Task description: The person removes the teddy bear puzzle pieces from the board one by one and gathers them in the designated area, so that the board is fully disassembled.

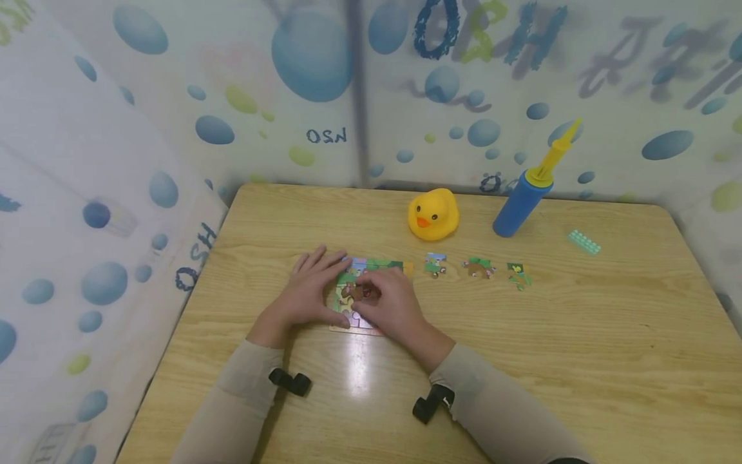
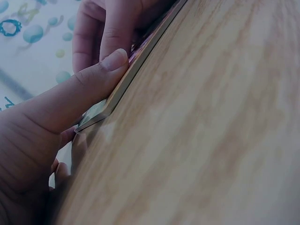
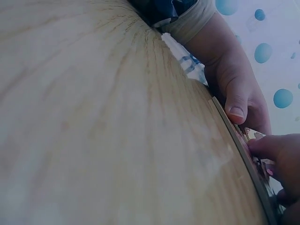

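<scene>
A jigsaw puzzle board (image 1: 373, 263) with a colourful picture lies flat on the wooden table. My left hand (image 1: 307, 290) rests along its left side, fingers spread toward the far corner. In the left wrist view the left thumb (image 2: 101, 77) lies on the near rim of the board. Over the middle of the board, my right hand (image 1: 394, 303) is bent, its thumb and index finger pinching a brown puzzle piece (image 1: 353, 292). The fingers partly hide that piece and the picture beneath.
Loose puzzle pieces lie right of the board: a blue-green one (image 1: 435, 265), a brown one (image 1: 479, 268) and a green one (image 1: 518, 275). Behind them are a yellow rubber duck (image 1: 433, 216), a blue hand pump (image 1: 522, 203) with yellow top, and a mint studded block (image 1: 584, 241).
</scene>
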The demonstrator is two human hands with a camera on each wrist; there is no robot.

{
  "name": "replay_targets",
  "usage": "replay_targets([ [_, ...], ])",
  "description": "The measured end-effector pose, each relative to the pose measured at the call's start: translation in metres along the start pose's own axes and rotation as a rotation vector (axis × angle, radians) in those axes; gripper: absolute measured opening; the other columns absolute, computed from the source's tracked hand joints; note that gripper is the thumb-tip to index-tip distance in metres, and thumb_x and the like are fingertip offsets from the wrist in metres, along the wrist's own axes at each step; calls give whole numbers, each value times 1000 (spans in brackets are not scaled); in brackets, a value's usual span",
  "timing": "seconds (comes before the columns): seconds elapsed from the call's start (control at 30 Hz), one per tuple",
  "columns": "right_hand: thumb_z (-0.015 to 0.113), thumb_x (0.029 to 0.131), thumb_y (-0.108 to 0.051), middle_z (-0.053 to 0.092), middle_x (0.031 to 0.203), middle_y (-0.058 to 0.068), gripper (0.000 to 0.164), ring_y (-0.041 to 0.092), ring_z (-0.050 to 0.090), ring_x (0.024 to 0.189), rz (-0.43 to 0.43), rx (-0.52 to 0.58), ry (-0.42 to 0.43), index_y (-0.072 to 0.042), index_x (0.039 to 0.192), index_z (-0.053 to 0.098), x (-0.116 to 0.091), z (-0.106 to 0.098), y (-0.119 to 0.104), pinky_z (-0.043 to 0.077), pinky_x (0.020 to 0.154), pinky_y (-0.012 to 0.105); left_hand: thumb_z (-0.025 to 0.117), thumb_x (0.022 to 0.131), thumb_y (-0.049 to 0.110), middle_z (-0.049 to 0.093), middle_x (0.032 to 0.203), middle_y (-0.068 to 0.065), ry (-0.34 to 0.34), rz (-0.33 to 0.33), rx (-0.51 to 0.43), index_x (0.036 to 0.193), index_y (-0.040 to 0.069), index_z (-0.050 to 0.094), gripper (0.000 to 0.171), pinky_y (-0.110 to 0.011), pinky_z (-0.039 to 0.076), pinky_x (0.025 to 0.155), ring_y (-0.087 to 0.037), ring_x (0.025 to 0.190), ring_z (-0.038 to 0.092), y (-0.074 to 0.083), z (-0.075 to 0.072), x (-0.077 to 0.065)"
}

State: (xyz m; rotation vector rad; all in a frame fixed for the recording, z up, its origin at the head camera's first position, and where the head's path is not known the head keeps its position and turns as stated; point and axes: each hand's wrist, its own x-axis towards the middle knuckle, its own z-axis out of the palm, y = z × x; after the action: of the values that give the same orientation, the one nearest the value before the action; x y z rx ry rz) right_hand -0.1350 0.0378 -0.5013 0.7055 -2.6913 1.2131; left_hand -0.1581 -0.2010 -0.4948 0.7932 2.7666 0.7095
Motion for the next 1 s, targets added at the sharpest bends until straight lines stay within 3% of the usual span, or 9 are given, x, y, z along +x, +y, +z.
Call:
replay_targets([
  [0.17, 87, 84, -18, 79, 108, -4, 30, 14, 64, 98, -49, -2, 23, -13, 114, 82, -1, -1, 1, 49, 89, 35, 93, 62, 73, 26, 176, -2, 2, 4, 6, 168, 18, 36, 133, -61, -6, 128, -39, 163, 2, 2, -2, 0],
  [0.37, 88, 82, -17, 78, 120, 3, 38, 22, 64, 106, -76, -29, 29, -10, 120, 82, -3, 0, 2, 52, 94, 40, 92, 62, 74, 27, 176, -2, 6, 8, 9, 168, 18, 37, 132, -62, -5, 128, -39, 163, 3, 2, -2, 0],
  [0.67, 86, 90, -17, 78, 119, 5, 30, 26, 63, 105, -201, -74, 88, -12, 119, 84, -3, 4, 4, 51, 90, 42, 92, 64, 73, 25, 176, 0, -1, -3, 2, 168, 19, 36, 130, -60, -7, 128, -37, 164, 2, 0, 1, 1],
  [1.0, 80, 86, -10, 75, 127, 1, 43, 23, 57, 112, -118, -57, -6, -17, 129, 80, -5, 1, 4, 48, 96, 43, 92, 65, 73, 25, 176, 1, 1, -3, 8, 168, 20, 37, 129, -61, -6, 128, -37, 164, 2, -2, 2, 2],
])
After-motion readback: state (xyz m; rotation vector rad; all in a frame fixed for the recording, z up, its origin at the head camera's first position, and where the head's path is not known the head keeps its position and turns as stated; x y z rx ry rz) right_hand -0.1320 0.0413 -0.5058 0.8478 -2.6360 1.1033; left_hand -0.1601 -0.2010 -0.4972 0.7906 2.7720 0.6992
